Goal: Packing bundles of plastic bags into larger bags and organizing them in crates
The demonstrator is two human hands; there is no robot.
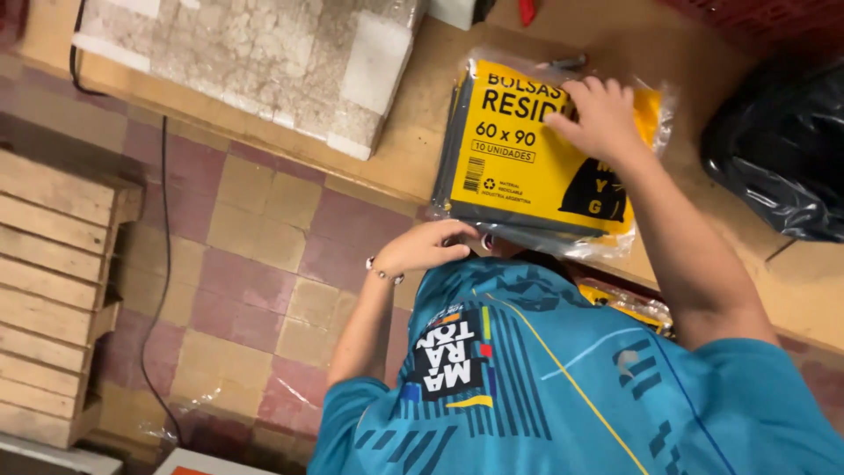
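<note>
A flat pack of dark bags (519,167) with a yellow label, wrapped in clear plastic, lies on a wooden counter (413,149) and overhangs its near edge. My right hand (602,119) rests on the pack's far end, its bent fingers pressing into the wrap. My left hand (422,246), a bead bracelet at its wrist, grips the pack's near corner from below the counter edge. My teal patterned shirt (545,378) fills the lower frame.
A black plastic bag (782,149) bulges on the counter at right. A white speckled block (264,62) sits at the counter's far left. Another yellow pack (629,303) shows under the counter edge. A wooden pallet (53,290) and a black cable (163,264) lie on the tiled floor.
</note>
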